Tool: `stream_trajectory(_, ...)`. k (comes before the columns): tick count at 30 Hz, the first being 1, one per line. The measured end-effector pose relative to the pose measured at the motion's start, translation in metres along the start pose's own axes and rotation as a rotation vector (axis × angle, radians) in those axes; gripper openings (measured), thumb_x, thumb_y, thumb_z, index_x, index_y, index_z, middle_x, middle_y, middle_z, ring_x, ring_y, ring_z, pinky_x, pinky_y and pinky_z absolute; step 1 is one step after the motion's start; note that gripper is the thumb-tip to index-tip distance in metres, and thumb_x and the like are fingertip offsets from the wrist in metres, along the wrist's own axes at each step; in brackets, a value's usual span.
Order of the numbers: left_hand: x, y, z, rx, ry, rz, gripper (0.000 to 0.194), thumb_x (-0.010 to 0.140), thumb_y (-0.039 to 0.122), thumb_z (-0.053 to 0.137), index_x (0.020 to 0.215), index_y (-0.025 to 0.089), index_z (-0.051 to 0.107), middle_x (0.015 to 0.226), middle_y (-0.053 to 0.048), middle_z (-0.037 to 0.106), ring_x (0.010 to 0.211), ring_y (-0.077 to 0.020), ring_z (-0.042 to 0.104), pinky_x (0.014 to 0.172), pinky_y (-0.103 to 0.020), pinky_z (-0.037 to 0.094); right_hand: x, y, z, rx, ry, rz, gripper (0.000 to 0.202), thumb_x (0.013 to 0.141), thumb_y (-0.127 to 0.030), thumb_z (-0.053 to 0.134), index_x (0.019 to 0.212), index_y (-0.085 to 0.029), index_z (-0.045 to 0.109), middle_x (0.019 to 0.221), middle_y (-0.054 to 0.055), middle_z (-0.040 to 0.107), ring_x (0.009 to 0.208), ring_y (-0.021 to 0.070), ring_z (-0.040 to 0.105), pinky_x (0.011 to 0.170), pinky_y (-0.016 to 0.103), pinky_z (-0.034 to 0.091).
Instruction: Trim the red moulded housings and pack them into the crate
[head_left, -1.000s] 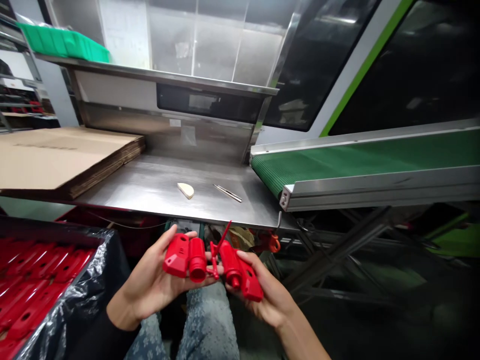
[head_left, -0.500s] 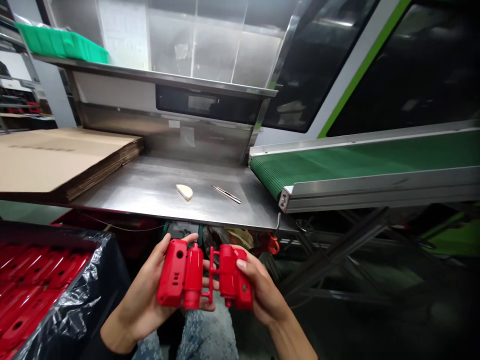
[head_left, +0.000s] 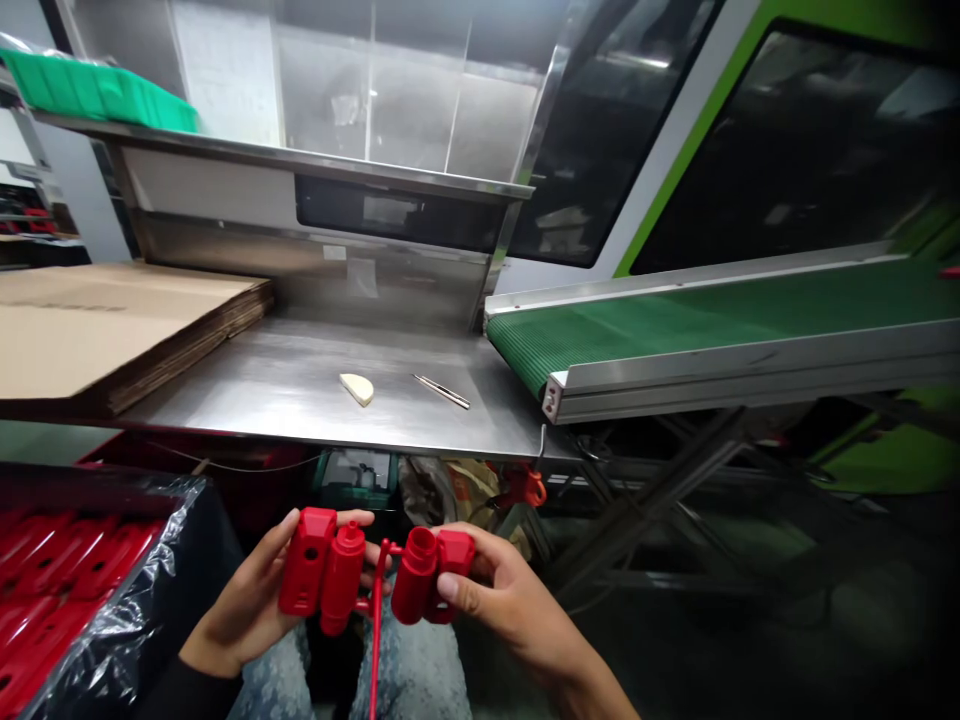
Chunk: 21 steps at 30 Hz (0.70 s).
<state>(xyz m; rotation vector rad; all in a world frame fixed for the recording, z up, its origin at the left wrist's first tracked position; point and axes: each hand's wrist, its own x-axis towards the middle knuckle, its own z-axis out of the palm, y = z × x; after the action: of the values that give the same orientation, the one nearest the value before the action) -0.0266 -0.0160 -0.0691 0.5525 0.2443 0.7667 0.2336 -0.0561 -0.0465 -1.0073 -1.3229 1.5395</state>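
1. since the earlier frame both hands have dropped lower and nearer the lap, and the red moulded piece (head_left: 375, 580) has turned so its thin sprue stem now points down between the knees.
2. left hand (head_left: 244, 605) is closed around the left red housing, thumb on top, fingers behind it.
3. right hand (head_left: 491, 595) is closed around the right red housing, thumb across its front.
4. the two housings stay joined by the runner, held level in front of the worktop (head_left: 300, 395) edge and below it.
5. on the worktop lie a pale wedge (head_left: 357, 387) and, just right of it, metal tweezers (head_left: 442, 391).
6. left of the worktop, flat cardboard (head_left: 97, 320) is stacked; right of it runs a green conveyor belt (head_left: 712, 315).
7. lower left of the worktop, a plastic-lined bin (head_left: 112, 620) holds more red parts.
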Motion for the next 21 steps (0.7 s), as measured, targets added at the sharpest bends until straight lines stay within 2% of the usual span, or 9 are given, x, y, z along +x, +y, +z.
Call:
stream_trajectory(3,0.005,-0.004,-0.009,-0.075,-0.008,-0.033,0.06,0.097,0.048,0.026,0.129,0.008,0.057,0.114,-0.025,0.067,0.105,-0.0442,0.062,0.089,-0.063,0.042,-0.004,-0.007,0.009,0.031,-0.022,0.0,0.047,0.074,-0.03,0.076,0.116,-0.019,0.058,0.107,0.008,0.068,0.096,0.0189,0.063,0.081,0.03,0.049)
stream_trajectory(7,0.013,-0.009,-0.025,-0.117,0.003,-0.039,0.056,0.097,0.05,0.024,0.117,0.018,0.066,0.103,-0.02,0.072,0.091,-0.0379,0.069,0.07,-0.053,0.054,-0.007,-0.016,0.026,0.238,-0.12,0.005,0.064,0.068,-0.024,0.08,0.125,-0.019,0.053,0.117,0.012,0.065,0.11,0.0266,0.06,0.101,0.046,0.041)
stream_trajectory(10,0.013,-0.01,-0.032,-0.133,0.027,-0.043,0.055,0.097,0.049,0.025,0.116,0.018,0.066,0.098,-0.019,0.073,0.091,-0.0369,0.069,0.066,-0.052,0.055,-0.003,-0.015,0.033,0.327,-0.104,-0.011,0.064,0.069,-0.021,0.077,0.127,-0.017,0.051,0.12,0.014,0.063,0.11,0.026,0.061,0.1,0.045,0.042)
stream_trajectory(12,0.011,-0.009,-0.03,-0.133,0.045,-0.033,0.051,0.098,0.046,0.028,0.12,0.016,0.063,0.098,-0.019,0.073,0.093,-0.0368,0.069,0.068,-0.052,0.055,0.002,-0.011,0.033,0.305,-0.077,0.001,0.06,0.075,-0.024,0.072,0.13,-0.016,0.049,0.12,0.015,0.063,0.106,0.025,0.063,0.096,0.046,0.045)
stream_trajectory(15,0.005,-0.006,-0.018,-0.099,0.155,-0.038,0.043,0.097,0.039,0.038,0.12,0.011,0.062,0.102,-0.021,0.072,0.098,-0.0366,0.068,0.075,-0.054,0.054,0.01,-0.004,0.026,0.175,-0.042,0.008,0.051,0.082,-0.027,0.064,0.13,-0.016,0.05,0.114,0.016,0.067,0.099,0.026,0.067,0.092,0.049,0.049)
stream_trajectory(17,0.001,-0.003,-0.007,-0.081,0.248,-0.06,0.041,0.095,0.038,0.045,0.117,0.008,0.063,0.105,-0.022,0.071,0.095,-0.0359,0.068,0.075,-0.053,0.055,0.013,0.0,0.018,0.024,-0.01,-0.064,0.046,0.082,-0.027,0.065,0.126,-0.02,0.056,0.118,0.014,0.066,0.106,0.028,0.064,0.097,0.052,0.045)
stream_trajectory(19,-0.001,0.001,0.002,-0.096,0.291,-0.105,0.04,0.093,0.037,0.05,0.113,0.007,0.064,0.106,-0.023,0.071,0.089,-0.0342,0.07,0.066,-0.045,0.058,0.013,0.004,0.007,-0.164,-0.017,-0.166,0.035,0.082,-0.025,0.064,0.118,-0.026,0.065,0.126,0.008,0.063,0.123,0.028,0.052,0.113,0.051,0.026)
stream_trajectory(21,-0.001,0.004,0.007,-0.113,0.301,-0.164,0.036,0.091,0.036,0.053,0.107,0.005,0.066,0.102,-0.022,0.072,0.08,-0.0323,0.072,0.052,-0.036,0.057,0.012,0.01,-0.005,-0.488,-0.102,-0.308,0.036,0.085,-0.023,0.061,0.12,-0.033,0.062,0.136,0.002,0.054,0.136,0.0253,0.038,0.119,0.045,0.007)
